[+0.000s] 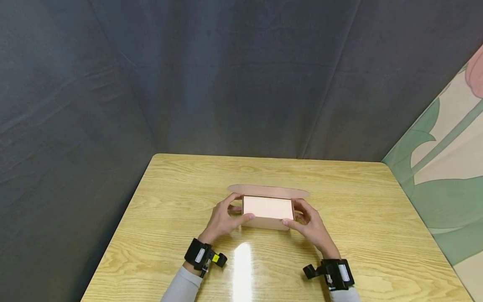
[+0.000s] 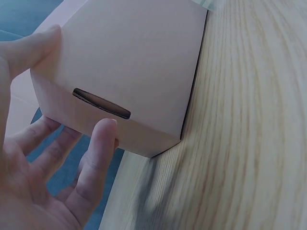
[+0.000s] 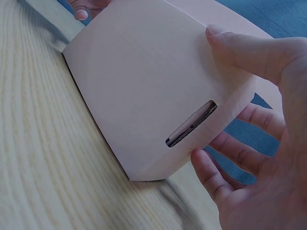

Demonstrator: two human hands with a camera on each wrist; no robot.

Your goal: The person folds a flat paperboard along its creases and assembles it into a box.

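Observation:
A small pale cardboard box point(image 1: 266, 223) rests on the table between both hands, with a long round-ended flap point(image 1: 268, 191) sticking out at its back. A bright flat panel point(image 1: 268, 206) lies between its side walls. My left hand point(image 1: 223, 218) grips the left end, thumb on the front near the upper edge and fingers along the side. At the right end, my right hand point(image 1: 311, 224) holds it the same way. Each wrist view shows a narrow slot, the left one point(image 2: 100, 103) and the right one point(image 3: 192, 123), at a front corner. The box's underside is hidden.
The wood-grain table point(image 1: 170, 201) extends around the box on all sides. Dark grey curtain point(image 1: 234, 84) hangs behind the table and at its left. A flower-patterned cloth point(image 1: 445, 167) borders the right side. Each wrist wears a black camera mount.

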